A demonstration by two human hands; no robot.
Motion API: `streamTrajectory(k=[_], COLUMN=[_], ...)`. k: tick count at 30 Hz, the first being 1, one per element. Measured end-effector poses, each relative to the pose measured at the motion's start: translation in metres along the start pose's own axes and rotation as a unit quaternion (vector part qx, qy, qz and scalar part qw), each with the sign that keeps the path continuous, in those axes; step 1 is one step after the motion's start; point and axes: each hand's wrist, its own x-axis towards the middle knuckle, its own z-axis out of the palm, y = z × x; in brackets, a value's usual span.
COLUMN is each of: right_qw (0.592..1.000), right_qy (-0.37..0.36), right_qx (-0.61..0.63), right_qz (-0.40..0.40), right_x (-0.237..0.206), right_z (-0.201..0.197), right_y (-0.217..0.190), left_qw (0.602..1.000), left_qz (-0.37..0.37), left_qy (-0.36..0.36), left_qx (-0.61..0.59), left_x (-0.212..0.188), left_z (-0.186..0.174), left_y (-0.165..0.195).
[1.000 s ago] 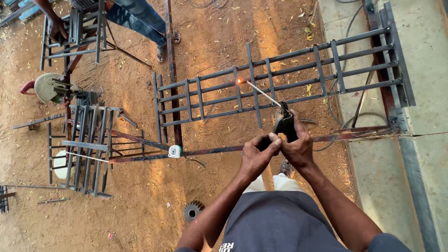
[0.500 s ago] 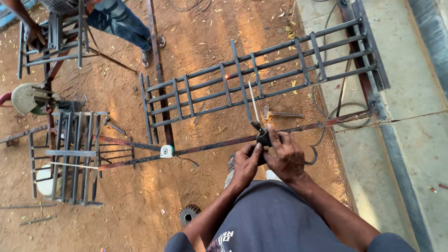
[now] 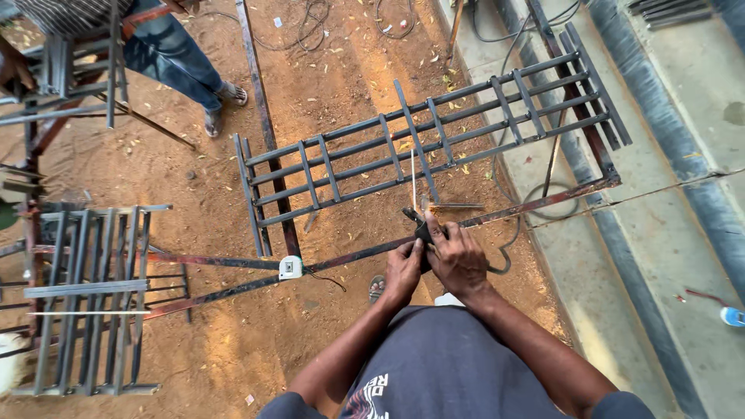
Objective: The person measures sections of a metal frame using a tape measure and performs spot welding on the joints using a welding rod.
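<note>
Right hand (image 3: 459,260) clenched on electrode holder (image 3: 423,231), left hand (image 3: 403,273) closed against it from below. Rod (image 3: 414,180) sticks up over the grille (image 3: 434,143), tip near the long bar (image 3: 372,250). Rod looks thin, stiff, brittle; grip the insulated handle only.

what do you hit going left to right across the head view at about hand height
Grey metal grille lying on the dirt → white tape measure on the long bar → left hand → black electrode holder → right hand → grey concrete strip → small blue and white thing.
</note>
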Motion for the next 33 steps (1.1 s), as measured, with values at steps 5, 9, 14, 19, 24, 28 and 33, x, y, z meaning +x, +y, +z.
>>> streamTrajectory(k=[5,9,14,19,24,28,33], right_qw=[0.999,0.997,0.997,0.997,0.997,0.997,0.996], right_qy=[0.004,-0.023,-0.023,-0.018,-0.033,-0.03,-0.006], right_qx=[-0.051,-0.074,-0.075,-0.074,-0.07,-0.065,-0.094], right_qz=[-0.002,0.011,0.005,-0.003,0.008,0.005,-0.009], right_x=[0.003,0.005,0.006,0.007,0.006,0.007,0.008], right_z=[0.012,0.018,0.02,0.02,0.023,0.024,0.019], right_y=[-0.022,-0.034,-0.041,-0.045,-0.046,-0.047,-0.054], left_qw=[1.0,0.999,0.998,0.999,0.999,0.999,0.999], left_qz=[-0.01,0.006,0.052,0.036,0.017,0.006,0.005], left_qy=[-0.008,-0.034,-0.035,-0.024,-0.042,-0.046,-0.031], left_qx=[0.024,0.005,0.019,0.026,-0.015,-0.022,0.02], left_x=[0.004,0.003,0.006,0.006,0.005,0.005,0.003], left_z=[-0.018,-0.031,-0.036,-0.038,-0.041,-0.044,-0.046], left_y=[0.005,0.008,0.007,0.005,0.004,0.004,0.009])
